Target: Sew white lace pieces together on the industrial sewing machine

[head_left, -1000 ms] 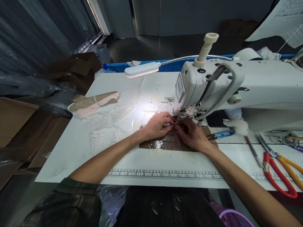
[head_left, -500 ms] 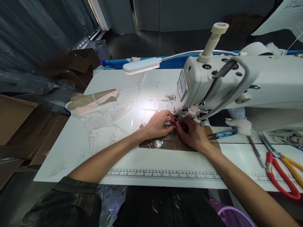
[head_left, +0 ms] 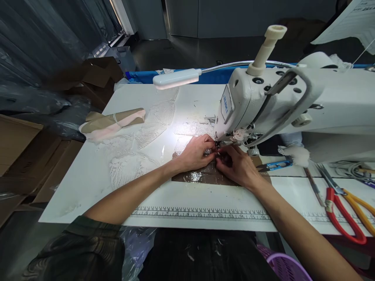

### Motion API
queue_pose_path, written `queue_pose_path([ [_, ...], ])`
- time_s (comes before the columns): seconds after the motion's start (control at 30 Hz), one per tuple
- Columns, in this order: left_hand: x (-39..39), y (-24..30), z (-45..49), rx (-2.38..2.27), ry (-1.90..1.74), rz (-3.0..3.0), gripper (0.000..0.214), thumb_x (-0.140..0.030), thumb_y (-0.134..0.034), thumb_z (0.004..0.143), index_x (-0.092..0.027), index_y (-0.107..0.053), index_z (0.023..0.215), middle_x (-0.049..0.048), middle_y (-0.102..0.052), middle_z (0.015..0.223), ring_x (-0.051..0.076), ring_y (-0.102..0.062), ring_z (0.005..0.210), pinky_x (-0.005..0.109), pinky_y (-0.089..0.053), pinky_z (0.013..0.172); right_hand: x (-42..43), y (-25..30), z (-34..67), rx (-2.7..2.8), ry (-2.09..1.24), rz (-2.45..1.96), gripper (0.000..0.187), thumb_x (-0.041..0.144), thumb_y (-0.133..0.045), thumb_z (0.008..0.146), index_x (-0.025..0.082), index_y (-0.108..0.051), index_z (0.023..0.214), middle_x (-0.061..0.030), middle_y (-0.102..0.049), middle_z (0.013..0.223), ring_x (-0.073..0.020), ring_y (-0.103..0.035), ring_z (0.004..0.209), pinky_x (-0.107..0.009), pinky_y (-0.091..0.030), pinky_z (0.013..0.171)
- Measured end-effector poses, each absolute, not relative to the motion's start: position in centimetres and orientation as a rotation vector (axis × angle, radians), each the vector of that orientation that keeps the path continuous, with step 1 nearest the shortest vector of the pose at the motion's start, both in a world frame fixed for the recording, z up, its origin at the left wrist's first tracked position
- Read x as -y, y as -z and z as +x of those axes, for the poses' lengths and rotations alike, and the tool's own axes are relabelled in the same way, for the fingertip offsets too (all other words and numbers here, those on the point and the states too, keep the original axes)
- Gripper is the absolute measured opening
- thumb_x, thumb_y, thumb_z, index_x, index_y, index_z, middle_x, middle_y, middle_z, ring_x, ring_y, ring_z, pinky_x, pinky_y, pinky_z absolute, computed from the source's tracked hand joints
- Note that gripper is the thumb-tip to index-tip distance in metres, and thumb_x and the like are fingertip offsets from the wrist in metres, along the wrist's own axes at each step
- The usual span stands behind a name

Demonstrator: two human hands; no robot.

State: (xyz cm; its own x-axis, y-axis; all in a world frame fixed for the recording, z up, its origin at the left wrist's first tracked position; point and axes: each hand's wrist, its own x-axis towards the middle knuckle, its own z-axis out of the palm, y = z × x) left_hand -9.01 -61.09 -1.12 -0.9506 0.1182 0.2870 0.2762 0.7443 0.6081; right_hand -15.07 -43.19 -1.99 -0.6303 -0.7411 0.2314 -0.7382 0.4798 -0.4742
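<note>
A white sewing machine stands on the white table, lit by a small lamp. My left hand and my right hand meet right under the needle. Both have their fingertips pinched together on a small piece of white lace at the presser foot. The piece lies over a brown taped patch on the table. The needle itself is hidden behind my fingers.
White lace pieces lie spread at the left, beside a tan and pink fabric roll. Blue thread snips, red-handled scissors and yellow-handled scissors lie at the right. Cardboard boxes stand left of the table; a purple basket sits below.
Both hands stay pinched at the needle with only small finger shifts. The view has tilted slightly.
</note>
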Motion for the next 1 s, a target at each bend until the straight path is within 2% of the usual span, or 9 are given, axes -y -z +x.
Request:
queue_pose_path([
  [0.23,61.2,1.3,-9.1,2.711,0.971,-0.346,0.007,-0.017,-0.057,0.083,-0.018,-0.064,0.083,0.0041,-0.058,0.091,0.018,-0.055,0.085,0.038,-0.05,0.078,43.4,2.0,-15.2,-2.742,0.874,-1.32,0.022,0.034,-0.048,0.087,0.02,-0.062,0.096,-0.0086,-0.067,0.088,-0.0212,-0.062,0.074,-0.031,-0.044,0.06],
  [0.6,61.1,1.2,-9.0,2.754,0.894,-0.357,0.009,-0.018,-0.054,0.084,-0.017,-0.063,0.082,0.0052,-0.056,0.091,0.018,-0.052,0.085,0.035,-0.047,0.076,44.3,2.4,-14.7,-2.916,0.758,-1.176,0.024,0.029,-0.045,0.085,0.017,-0.064,0.093,-0.0089,-0.069,0.088,-0.0214,-0.06,0.069,-0.029,-0.032,0.052],
  [0.77,61.1,1.2,-8.9,2.747,0.903,-0.333,0.009,-0.018,-0.053,0.085,-0.018,-0.062,0.082,0.0043,-0.056,0.089,0.017,-0.052,0.082,0.034,-0.047,0.073,43.5,2.4,-15.1,-2.794,0.868,-1.26,0.03,0.032,-0.039,0.09,0.014,-0.063,0.097,-0.0121,-0.068,0.089,-0.0216,-0.061,0.071,-0.03,-0.038,0.056],
  [0.9,61.1,1.5,-8.9,2.728,0.903,-0.338,0.009,-0.019,-0.053,0.085,-0.018,-0.061,0.083,0.0042,-0.056,0.091,0.017,-0.053,0.084,0.035,-0.047,0.076,42.6,2.3,-15.5,-2.596,0.965,-1.345,0.03,0.034,-0.049,0.087,0.015,-0.059,0.107,-0.0075,-0.066,0.082,-0.0187,-0.06,0.069,-0.03,-0.043,0.06],
  [1.0,61.1,1.6,-8.9,2.725,0.892,-0.338,0.009,-0.019,-0.053,0.085,-0.018,-0.061,0.081,0.004,-0.056,0.091,0.016,-0.053,0.083,0.035,-0.048,0.075,42.6,2.5,-15.6,-2.625,0.971,-1.312,0.032,0.036,-0.053,0.084,0.016,-0.059,0.108,-0.0057,-0.066,0.08,-0.0175,-0.059,0.065,-0.03,-0.043,0.059],
])
